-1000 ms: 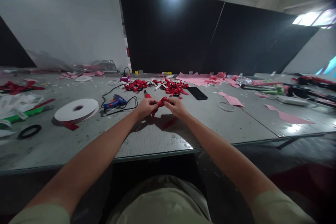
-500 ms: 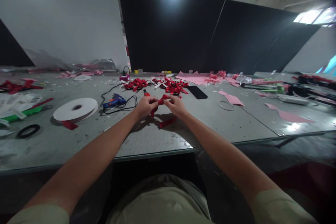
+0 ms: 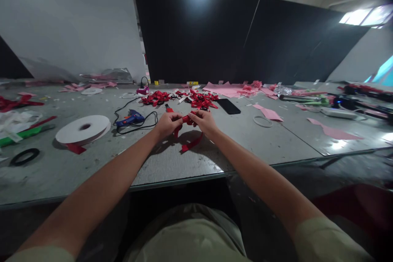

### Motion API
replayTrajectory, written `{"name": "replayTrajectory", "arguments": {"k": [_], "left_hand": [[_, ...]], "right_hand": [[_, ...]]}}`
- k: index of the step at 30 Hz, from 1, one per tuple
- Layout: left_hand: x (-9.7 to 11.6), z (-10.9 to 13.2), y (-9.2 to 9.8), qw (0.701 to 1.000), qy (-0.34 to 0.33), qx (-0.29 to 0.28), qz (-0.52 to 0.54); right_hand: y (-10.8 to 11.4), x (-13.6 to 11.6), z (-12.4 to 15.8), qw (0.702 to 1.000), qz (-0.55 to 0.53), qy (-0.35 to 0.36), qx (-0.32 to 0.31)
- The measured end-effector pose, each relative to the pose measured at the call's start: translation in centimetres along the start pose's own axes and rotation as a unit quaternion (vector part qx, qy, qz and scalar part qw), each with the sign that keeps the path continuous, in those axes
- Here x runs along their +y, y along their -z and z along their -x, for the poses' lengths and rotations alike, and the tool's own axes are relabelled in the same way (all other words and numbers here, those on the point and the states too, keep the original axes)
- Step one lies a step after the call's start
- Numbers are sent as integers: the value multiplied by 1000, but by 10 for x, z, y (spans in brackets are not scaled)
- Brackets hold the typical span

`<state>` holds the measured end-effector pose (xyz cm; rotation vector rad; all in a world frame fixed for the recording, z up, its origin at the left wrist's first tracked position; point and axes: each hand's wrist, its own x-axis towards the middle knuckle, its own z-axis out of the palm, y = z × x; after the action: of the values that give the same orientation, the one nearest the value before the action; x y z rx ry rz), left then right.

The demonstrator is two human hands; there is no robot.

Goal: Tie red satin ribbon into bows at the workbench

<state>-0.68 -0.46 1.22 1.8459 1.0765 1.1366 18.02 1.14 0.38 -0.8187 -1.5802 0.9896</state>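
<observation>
A red ribbon [image 3: 192,143] is pinched between my two hands just above the table, its loose ends hanging down below them. My left hand [image 3: 168,124] grips it with closed fingers on one side. On the other side my right hand [image 3: 206,122] is closed on the same ribbon, thumb and fingertips together. The folded part between the fingertips is small and partly hidden, so its exact shape does not show. Just beyond the hands lies a pile of red ribbon bows [image 3: 201,99]. A red and dark tool [image 3: 168,108] lies behind my left hand, largely covered.
On the left are a blue glue gun [image 3: 131,118] with a looping black cord, a white ribbon spool [image 3: 82,129] and a black ring [image 3: 25,157]. A black phone [image 3: 229,106], a pale ring [image 3: 262,121] and pink paper pieces [image 3: 270,114] lie to the right.
The view has shifted slightly. My fingers have moved a little on the ribbon, and its longer loose end now runs up toward my right hand in a curve.
</observation>
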Motion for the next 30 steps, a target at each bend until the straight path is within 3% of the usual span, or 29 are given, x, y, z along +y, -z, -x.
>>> {"name": "replayTrajectory", "arguments": {"k": [14, 22, 26, 30], "left_hand": [[-12, -2, 0, 999, 17, -15, -23], [-9, -2, 2, 1000, 21, -15, -8], [-2, 1, 1, 1000, 21, -10, -2], [6, 2, 2, 999, 31, 13, 6]], "right_hand": [[-3, -5, 2, 997, -49, -62, 20], [-5, -6, 2, 993, -102, -63, 15], [-1, -5, 1, 998, -29, -42, 22], [10, -5, -1, 989, 131, 60, -16]]}}
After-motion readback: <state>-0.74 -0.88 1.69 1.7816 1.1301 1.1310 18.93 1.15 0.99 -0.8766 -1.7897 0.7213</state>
